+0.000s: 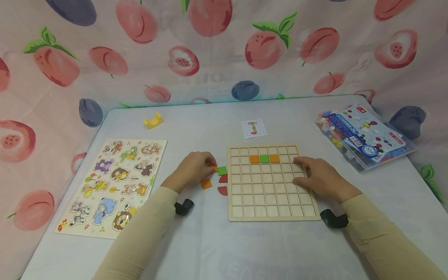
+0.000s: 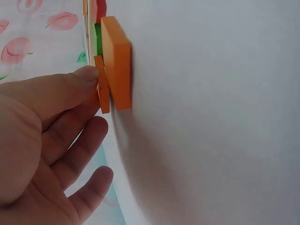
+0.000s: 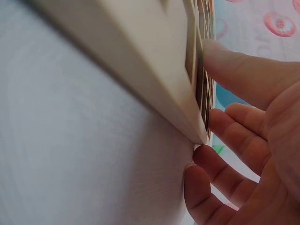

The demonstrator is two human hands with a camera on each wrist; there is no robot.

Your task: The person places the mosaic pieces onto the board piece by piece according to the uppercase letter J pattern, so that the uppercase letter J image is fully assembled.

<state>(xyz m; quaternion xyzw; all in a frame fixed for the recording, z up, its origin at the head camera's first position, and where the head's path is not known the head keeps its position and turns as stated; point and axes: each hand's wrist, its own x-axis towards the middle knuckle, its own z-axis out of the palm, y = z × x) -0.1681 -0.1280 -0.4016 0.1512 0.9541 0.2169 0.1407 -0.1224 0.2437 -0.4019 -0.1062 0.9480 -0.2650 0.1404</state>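
Observation:
My left hand (image 1: 192, 169) pinches an orange square tile (image 2: 102, 89) between thumb and forefinger, left of the wooden grid board (image 1: 273, 217). A second orange tile (image 1: 206, 183) lies just below that hand, and a green tile (image 1: 222, 170) lies by its fingertips. Two red quarter-round pieces (image 1: 222, 190) sit along the board's left edge. My right hand (image 1: 323, 179) rests on the board's right side, with thumb and forefinger over the grid and other fingers by the edge. In an upper row of the board lie an orange, a green (image 1: 264, 158) and an orange tile.
A small pattern card (image 1: 254, 132) with a coloured T-like figure lies behind the board. To the left is an animal puzzle board (image 1: 140, 182), with a yellow curved piece (image 1: 153, 121) behind it. A clear plastic case (image 1: 365, 136) of colourful parts stands at back right.

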